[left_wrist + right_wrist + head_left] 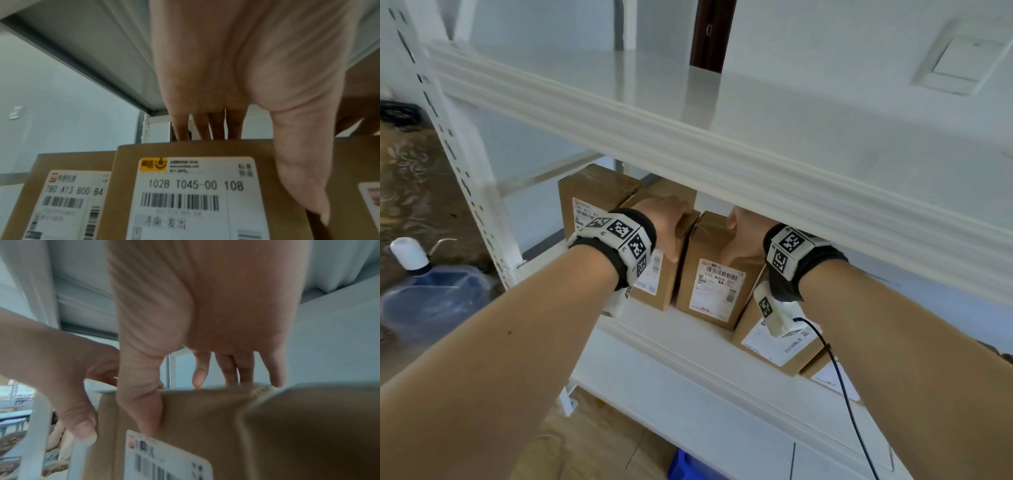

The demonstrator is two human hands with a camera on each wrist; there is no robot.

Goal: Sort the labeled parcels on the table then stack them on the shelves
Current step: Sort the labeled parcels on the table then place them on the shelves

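Several brown labeled parcels stand in a row on the white middle shelf (671, 329). My left hand (667, 222) grips the top of the parcel marked 102B T045 (654, 284), fingers (218, 126) over its top edge and thumb down its front (195, 194). Beside it, my right hand (743, 233) holds the parcel marked 110 M006 (715, 291), thumb pressed on the front face (205, 426) and fingers (244, 369) reaching over the top. The two parcels touch side by side. Another parcel (592, 198) stands to the left, seen also in the left wrist view (68, 194).
The upper shelf beam (722, 164) hangs low just over both hands. More parcels (774, 346) lie to the right, partly behind my right wrist. A water jug (431, 291) sits on the floor at left, by the shelf upright (465, 171). A blue crate (688, 466) is below.
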